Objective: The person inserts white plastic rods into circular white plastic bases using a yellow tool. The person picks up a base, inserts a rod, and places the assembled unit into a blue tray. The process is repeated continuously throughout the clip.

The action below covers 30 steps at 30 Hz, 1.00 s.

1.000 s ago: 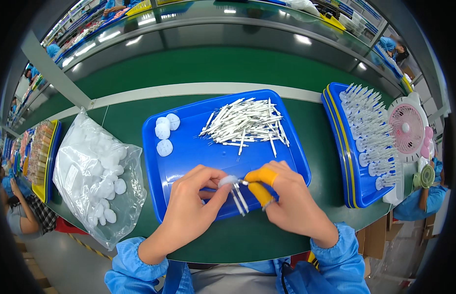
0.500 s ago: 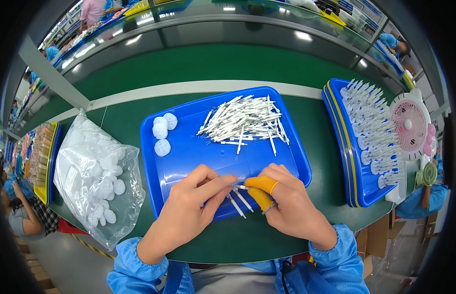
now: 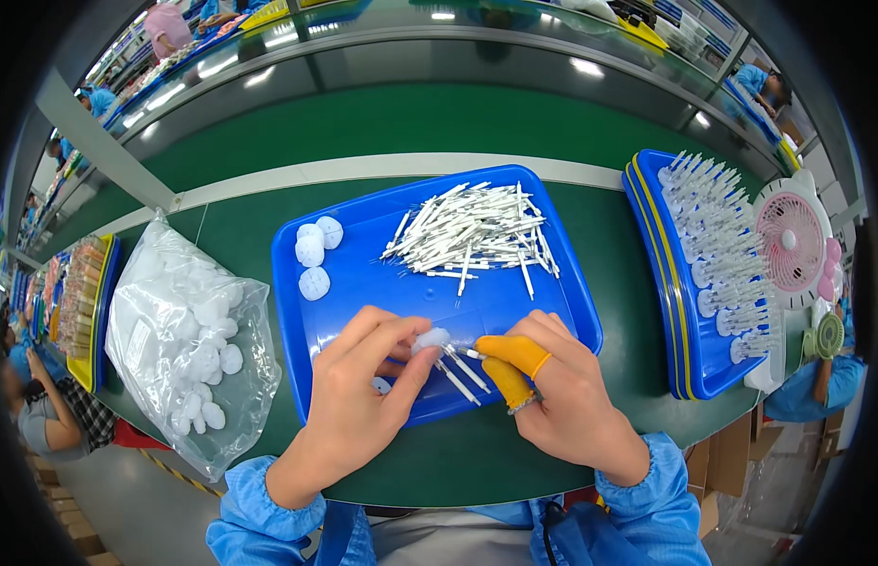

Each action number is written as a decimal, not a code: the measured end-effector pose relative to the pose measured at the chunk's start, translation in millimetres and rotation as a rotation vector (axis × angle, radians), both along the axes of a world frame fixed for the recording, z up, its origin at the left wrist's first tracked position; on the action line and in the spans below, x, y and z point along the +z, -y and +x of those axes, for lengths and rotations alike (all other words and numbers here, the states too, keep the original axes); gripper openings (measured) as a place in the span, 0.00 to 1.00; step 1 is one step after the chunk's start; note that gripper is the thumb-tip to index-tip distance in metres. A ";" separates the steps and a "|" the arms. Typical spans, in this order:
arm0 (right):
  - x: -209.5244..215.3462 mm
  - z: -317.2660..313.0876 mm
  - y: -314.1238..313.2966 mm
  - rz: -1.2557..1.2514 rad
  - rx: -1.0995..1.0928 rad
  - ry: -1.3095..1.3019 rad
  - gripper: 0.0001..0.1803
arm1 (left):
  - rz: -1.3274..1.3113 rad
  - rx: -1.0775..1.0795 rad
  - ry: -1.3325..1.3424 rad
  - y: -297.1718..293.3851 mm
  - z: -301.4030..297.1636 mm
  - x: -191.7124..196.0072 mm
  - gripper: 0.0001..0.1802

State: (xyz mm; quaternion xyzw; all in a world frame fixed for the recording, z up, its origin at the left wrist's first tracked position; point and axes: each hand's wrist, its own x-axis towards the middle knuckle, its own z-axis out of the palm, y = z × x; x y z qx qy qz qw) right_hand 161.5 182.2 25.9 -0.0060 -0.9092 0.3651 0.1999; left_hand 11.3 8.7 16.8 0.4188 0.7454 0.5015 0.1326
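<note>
Over the near part of the blue tray (image 3: 286, 311), my left hand (image 3: 359, 391) pinches a white round disc (image 3: 433, 338) between thumb and fingers. Several thin white sticks (image 3: 463, 375) hang from the disc toward me. My right hand (image 3: 566, 391), with yellow covers on thumb and forefinger, grips the end of one more white stick (image 3: 473, 353) beside the disc; whether the two touch is too small to tell. Another white disc (image 3: 381, 385) shows partly beneath my left hand. A pile of loose white sticks (image 3: 467, 231) lies in the tray's far right, with several white discs (image 3: 313, 283) at its left.
At left lies a clear plastic bag (image 3: 165, 321) of white discs. Stacked trays (image 3: 679, 358) at right hold rows of discs with upright sticks. A pink and white fan (image 3: 788, 236) stands beyond them. Behind runs a green conveyor belt (image 3: 410, 118); co-workers sit farther off.
The white disc has come into view at my left fingertips, and another shows beneath that hand. My left fingers have shifted slightly left, away from my right ones.
</note>
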 end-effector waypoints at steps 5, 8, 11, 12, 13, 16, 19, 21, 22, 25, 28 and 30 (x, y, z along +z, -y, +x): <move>3.0 0.6 2.6 0.037 0.067 0.082 0.24 | -0.010 -0.022 0.087 -0.8 2.1 -2.2 0.11; 4.4 1.0 0.8 0.069 0.068 0.111 0.21 | 0.001 -0.034 0.061 -1.8 2.4 -4.0 0.11; 1.1 0.2 -0.7 0.101 0.044 0.124 0.19 | -0.010 -0.031 0.033 -2.4 4.2 -2.0 0.10; -1.1 -0.3 -1.3 0.108 0.032 0.121 0.18 | -0.020 -0.027 0.025 -2.4 4.6 -1.7 0.10; -2.5 -0.7 -1.8 0.116 0.020 0.117 0.18 | -0.030 -0.023 0.018 -2.3 4.7 -1.7 0.10; -3.7 -2.4 -0.2 0.115 0.002 0.113 0.17 | -0.074 -0.009 0.097 -0.8 6.4 0.3 0.10; -6.1 -6.7 8.6 0.101 -0.006 0.074 0.18 | -0.065 -0.018 0.082 -2.1 9.5 -2.2 0.09; -11.4 -6.0 15.9 0.079 -0.019 0.042 0.17 | -0.039 -0.012 0.030 -3.6 11.1 -3.2 0.10; -14.2 -5.9 18.9 0.065 -0.022 0.026 0.17 | -0.028 -0.006 0.004 -3.6 11.3 -4.6 0.10; -12.2 -5.0 24.8 -0.034 -0.058 -0.008 0.16 | -0.006 0.001 -0.053 -2.8 11.3 -7.9 0.10; -12.5 -5.0 27.1 -0.032 -0.109 -0.079 0.24 | 0.007 -0.009 -0.115 -0.6 12.7 -6.9 0.11; -17.6 -4.7 28.3 -0.020 -0.122 -0.092 0.23 | -0.011 -0.004 -0.099 0.0 16.8 -7.4 0.11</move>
